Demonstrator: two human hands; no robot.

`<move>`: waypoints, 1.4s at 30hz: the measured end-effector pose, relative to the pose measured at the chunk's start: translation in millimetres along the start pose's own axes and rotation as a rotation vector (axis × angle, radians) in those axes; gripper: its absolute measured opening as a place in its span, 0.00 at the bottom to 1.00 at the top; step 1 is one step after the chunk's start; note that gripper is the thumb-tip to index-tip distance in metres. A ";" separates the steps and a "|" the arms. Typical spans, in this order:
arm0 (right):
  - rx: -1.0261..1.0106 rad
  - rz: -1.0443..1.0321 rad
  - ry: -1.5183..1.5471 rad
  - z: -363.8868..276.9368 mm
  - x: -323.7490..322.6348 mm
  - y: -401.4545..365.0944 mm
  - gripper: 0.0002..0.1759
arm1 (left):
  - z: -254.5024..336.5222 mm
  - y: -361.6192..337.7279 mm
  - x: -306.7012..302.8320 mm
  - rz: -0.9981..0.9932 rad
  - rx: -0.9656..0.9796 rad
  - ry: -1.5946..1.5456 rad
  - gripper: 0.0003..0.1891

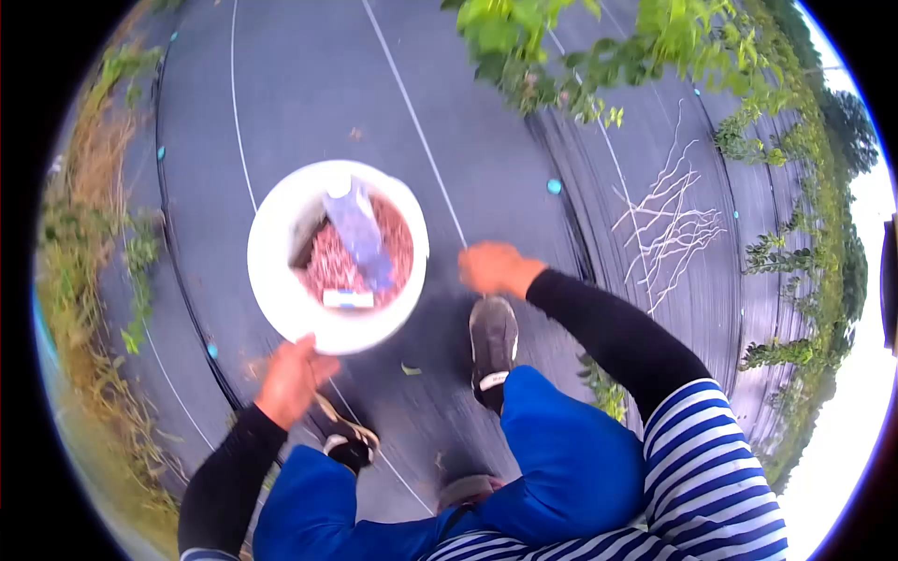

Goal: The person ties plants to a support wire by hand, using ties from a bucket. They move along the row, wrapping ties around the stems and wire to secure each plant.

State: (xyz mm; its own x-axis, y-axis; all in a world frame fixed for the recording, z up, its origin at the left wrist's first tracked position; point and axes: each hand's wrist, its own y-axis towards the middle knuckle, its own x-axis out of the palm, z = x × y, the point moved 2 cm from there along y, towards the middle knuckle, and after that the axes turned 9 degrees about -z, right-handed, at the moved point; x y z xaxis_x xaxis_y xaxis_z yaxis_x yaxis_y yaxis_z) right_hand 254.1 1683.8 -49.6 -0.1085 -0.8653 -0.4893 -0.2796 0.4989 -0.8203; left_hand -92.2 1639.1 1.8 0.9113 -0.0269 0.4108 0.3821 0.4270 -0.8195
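Observation:
A round white bucket (271,290) stands in front of me on the dark ground sheet. Inside lie many small reddish-pink pieces (335,260), blurred, with a clear bluish plastic bottle (354,220) leaning across them. A small white block-like item (348,299) rests near the bucket's inner wall. At the near rim is my left hand (292,381), its fingers apart and the fingertips overlapping the edge; it does not appear wrapped around it. To the right of the bucket and apart from it, my right hand (500,268) has curled fingers. Whatever those fingers may hold is hidden.
Black ground sheet (309,75) with white lines spreads around my shoes (493,341). Leafy green branches (561,47) hang at the upper right. Dry pale twigs (669,224) lie on the right, and weeds (94,309) border the left. Teal pegs (554,187) dot the sheet.

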 end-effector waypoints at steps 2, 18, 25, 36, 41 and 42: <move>-0.057 -0.017 0.027 6.9 -6.6 -6.8 0.16 | 19.6 0.6 11.9 0.089 -0.056 0.039 0.15; 0.112 0.314 1.345 141.7 -14.9 -108.0 0.12 | 208.3 58.0 59.6 0.209 0.262 -0.121 0.15; 0.184 0.483 1.420 150.6 20.5 -80.9 0.12 | 246.7 154.1 27.7 0.203 0.320 -0.245 0.13; -0.006 1.066 0.503 119.7 123.8 -103.5 0.31 | 232.9 166.9 66.8 0.110 0.686 -0.253 0.20; 0.159 0.975 0.915 134.0 93.7 -133.6 0.18 | 175.8 184.4 50.7 0.103 0.442 -0.169 0.36; 0.183 0.931 0.859 74.7 12.2 -187.9 0.13 | 169.1 156.5 73.8 0.063 0.359 -0.088 0.33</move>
State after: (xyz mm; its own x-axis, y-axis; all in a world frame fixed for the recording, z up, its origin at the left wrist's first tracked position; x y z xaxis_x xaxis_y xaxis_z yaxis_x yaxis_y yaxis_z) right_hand 376.6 1583.0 76.5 -0.7896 0.0937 -0.6065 0.3607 0.8704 -0.3352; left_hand 8.9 1856.7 -28.6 0.9087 0.0808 0.4096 0.2331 0.7158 -0.6582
